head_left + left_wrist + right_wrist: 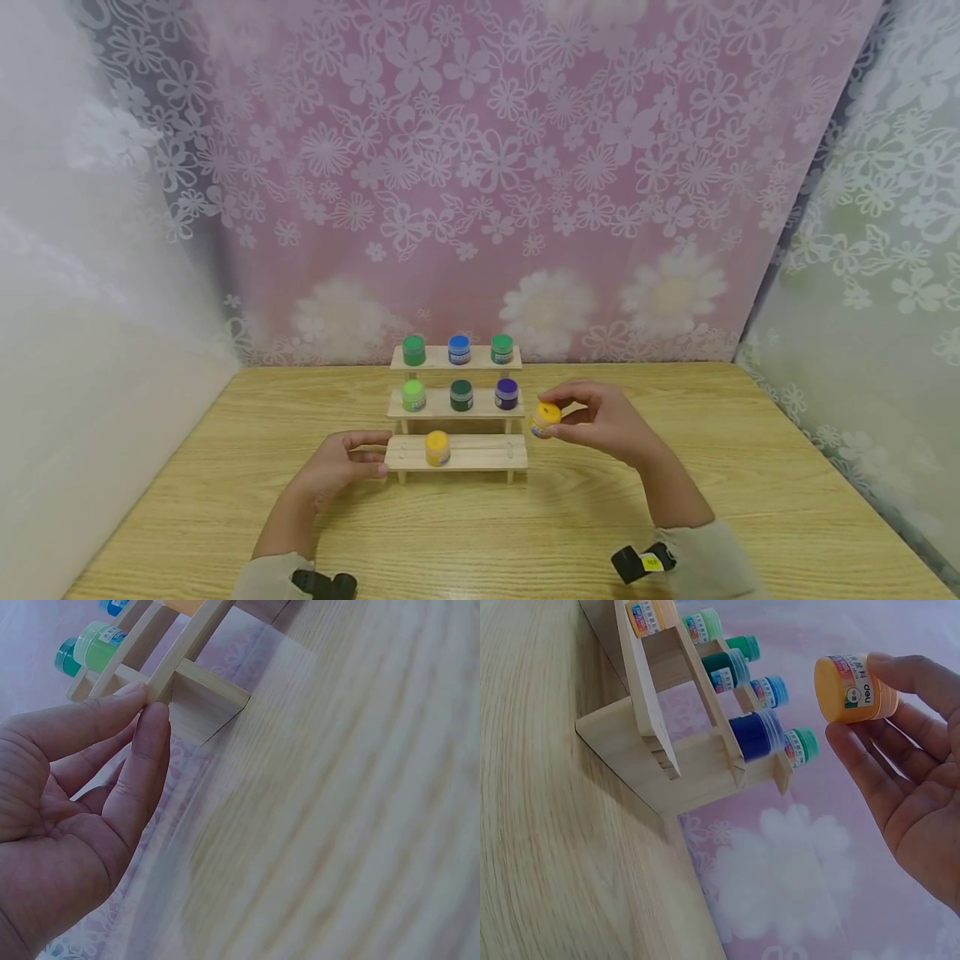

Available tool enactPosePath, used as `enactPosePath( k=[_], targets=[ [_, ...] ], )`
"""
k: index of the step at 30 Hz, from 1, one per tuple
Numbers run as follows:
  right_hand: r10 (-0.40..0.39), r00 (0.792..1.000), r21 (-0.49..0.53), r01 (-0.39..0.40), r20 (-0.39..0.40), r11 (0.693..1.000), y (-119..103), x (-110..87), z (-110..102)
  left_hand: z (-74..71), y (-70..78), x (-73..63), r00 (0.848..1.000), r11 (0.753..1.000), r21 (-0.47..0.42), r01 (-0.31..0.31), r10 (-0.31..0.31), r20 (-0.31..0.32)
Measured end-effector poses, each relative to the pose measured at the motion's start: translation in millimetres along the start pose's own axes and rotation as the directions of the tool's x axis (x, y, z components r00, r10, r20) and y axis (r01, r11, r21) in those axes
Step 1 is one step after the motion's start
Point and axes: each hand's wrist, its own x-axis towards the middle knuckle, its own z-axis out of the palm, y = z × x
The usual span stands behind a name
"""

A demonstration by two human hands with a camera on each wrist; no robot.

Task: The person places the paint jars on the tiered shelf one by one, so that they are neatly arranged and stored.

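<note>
In my right hand (606,421) I pinch a small yellow-orange paint jar (849,691) between thumb and fingers, off the right end of a three-tier wooden stand (480,463). My left hand (339,467) pinches the left end of the stand's lowest shelf; the left wrist view shows thumb and fingertips (152,724) at the wood's corner. Another yellow-orange jar (437,450) stands left of centre on that lowest shelf. The middle shelf bears a light green jar (413,397), a dark green jar (461,397) and a purple jar (506,395).
On the top shelf stand a green jar (413,352), a blue jar (459,351) and a second green jar (502,350). Beneath everything is a wood-grain table (600,517). A pink floral curtain (480,167) hangs behind, with pale sheets at both sides.
</note>
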Motion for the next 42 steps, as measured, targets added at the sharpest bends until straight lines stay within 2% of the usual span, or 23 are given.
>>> enactPosePath(
  k=[29,42],
  targets=[
    [0.077,0.992,-0.027,-0.075,0.099,0.997,18,23.9,44,-1.9,-3.2,0.2,1.000,1.000,-0.008,-0.002,0.002,0.004],
    [0.137,0.987,-0.092,-0.129,0.089,0.987,27,28.9,65,-2.4,-2.8,2.6,1.000,1.000,0.003,0.006,-0.006,-0.008]
  ],
)
